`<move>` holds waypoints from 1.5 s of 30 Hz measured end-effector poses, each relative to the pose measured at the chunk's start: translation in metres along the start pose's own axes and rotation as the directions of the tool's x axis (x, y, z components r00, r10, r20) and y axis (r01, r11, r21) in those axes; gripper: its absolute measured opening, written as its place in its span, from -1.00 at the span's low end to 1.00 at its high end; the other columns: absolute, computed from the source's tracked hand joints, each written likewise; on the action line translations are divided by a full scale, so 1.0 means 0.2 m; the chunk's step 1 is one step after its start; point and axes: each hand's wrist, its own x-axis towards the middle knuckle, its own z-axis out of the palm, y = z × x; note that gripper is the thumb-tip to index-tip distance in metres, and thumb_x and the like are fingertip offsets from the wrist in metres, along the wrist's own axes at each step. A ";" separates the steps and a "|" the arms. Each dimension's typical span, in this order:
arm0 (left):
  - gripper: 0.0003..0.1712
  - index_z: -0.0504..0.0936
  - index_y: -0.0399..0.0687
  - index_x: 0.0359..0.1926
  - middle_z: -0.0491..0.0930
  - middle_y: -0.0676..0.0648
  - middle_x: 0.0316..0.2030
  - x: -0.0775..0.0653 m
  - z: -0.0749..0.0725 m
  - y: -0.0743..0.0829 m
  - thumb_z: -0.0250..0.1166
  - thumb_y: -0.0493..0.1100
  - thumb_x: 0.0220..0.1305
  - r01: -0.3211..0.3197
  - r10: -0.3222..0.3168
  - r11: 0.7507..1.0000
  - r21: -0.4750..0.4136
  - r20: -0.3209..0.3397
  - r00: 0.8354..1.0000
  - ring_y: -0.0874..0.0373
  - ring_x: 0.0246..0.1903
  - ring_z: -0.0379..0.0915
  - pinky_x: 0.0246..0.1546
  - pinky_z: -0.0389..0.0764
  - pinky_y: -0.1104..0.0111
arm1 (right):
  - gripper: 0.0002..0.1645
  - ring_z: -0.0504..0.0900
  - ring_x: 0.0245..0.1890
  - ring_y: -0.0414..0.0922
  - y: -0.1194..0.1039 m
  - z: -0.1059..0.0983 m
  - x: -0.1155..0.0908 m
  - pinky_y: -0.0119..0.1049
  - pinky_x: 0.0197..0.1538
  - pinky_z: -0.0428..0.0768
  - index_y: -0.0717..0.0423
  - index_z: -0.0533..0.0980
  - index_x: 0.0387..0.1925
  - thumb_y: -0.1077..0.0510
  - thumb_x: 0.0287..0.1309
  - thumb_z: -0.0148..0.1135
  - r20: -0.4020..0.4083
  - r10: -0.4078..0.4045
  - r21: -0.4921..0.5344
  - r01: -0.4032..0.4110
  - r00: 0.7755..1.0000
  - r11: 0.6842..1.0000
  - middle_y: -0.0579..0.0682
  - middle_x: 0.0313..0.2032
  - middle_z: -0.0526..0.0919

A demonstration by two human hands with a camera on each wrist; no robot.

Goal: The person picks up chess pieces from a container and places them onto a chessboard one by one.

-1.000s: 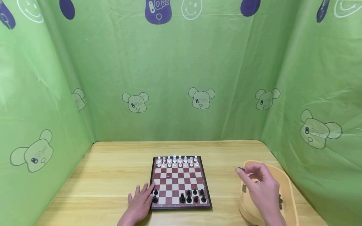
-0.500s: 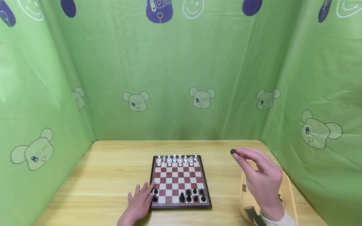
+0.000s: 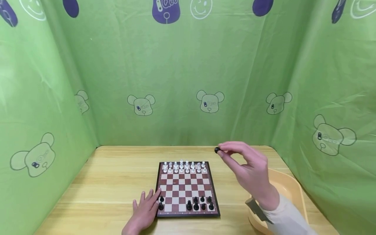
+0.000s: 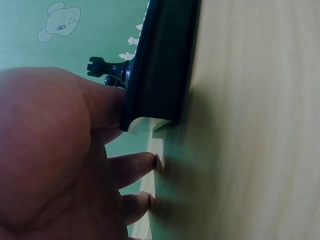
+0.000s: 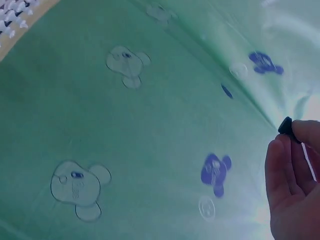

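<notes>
Piece (image 3: 217,149) is pinched at the tip of the right hand (image 3: 252,173). I observe the left hand (image 3: 144,210) spread, touching the board's (image 3: 182,188) left edge.

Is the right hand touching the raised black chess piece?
Touching. The right wrist view shows the right hand pinching the black chess piece between thumb and fingertip.

The right sleeve (image 3: 289,212) is pale, with a dark band (image 3: 259,212) alongside.
</notes>
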 end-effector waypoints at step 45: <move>-0.46 0.38 0.04 0.53 0.19 -0.38 0.51 0.01 0.02 -0.03 0.00 -0.10 0.61 -0.016 0.016 1.000 0.015 -0.026 1.000 -0.55 0.52 -0.22 0.35 -0.40 -0.51 | -0.75 0.68 -0.18 -0.30 0.19 0.39 -0.67 -0.45 -0.06 0.69 0.20 0.60 -0.05 0.40 0.25 0.33 0.749 0.503 -0.214 -0.562 0.430 0.799 0.04 -0.13 0.75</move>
